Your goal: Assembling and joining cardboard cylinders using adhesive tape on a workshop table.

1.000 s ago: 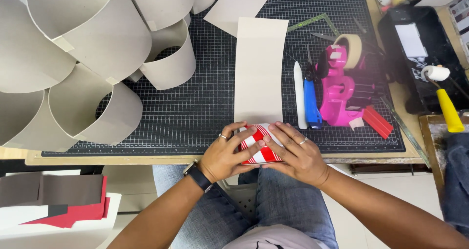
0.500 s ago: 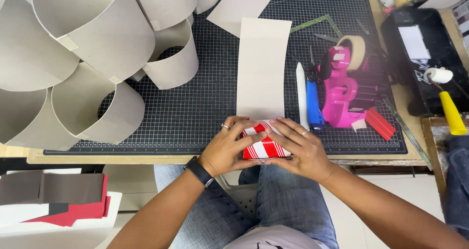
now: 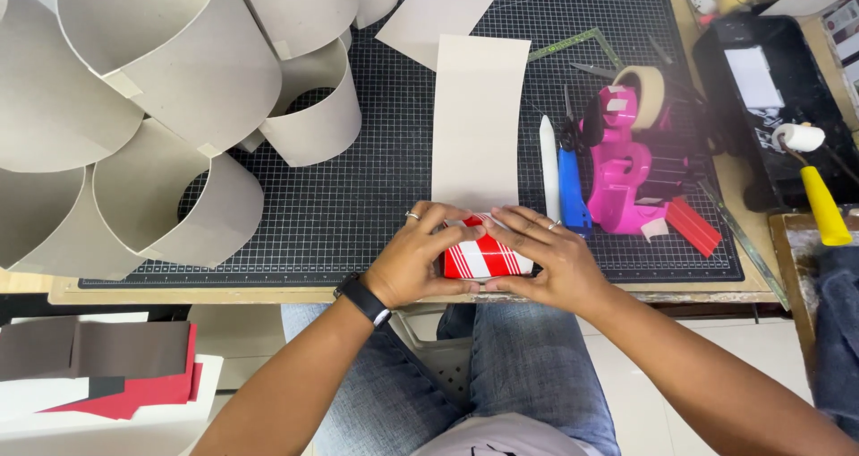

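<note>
Denim-clad knees show nearest the camera, under the table edge, with both forearms reaching up over them. Left hand, a dark watch on its wrist and a ring on one finger, is closed around the left side of a small red-and-white striped roll. Right hand closes on the right side of the same roll, fingers curled over its top. Both hands thus grasp it, neither lying slack. The roll sits at the near edge of the black gridded cutting mat, pressed against the near end of a long grey card strip; the two-handed hold appears meant to steady it squarely at that end.

Just right of the strip lie a white bone folder and a blue-handled cutter, parallel to it and within easy reach. Beyond them stands a pink tape dispenser carrying a beige tape roll (a red block lies beside its base). Further right, a yellow-handled roller rests at a black tray.

Left and far, curved grey card loops stand crowded on the mat, pushed aside from the working lane. Red and brown card sheets lie low at the left.
</note>
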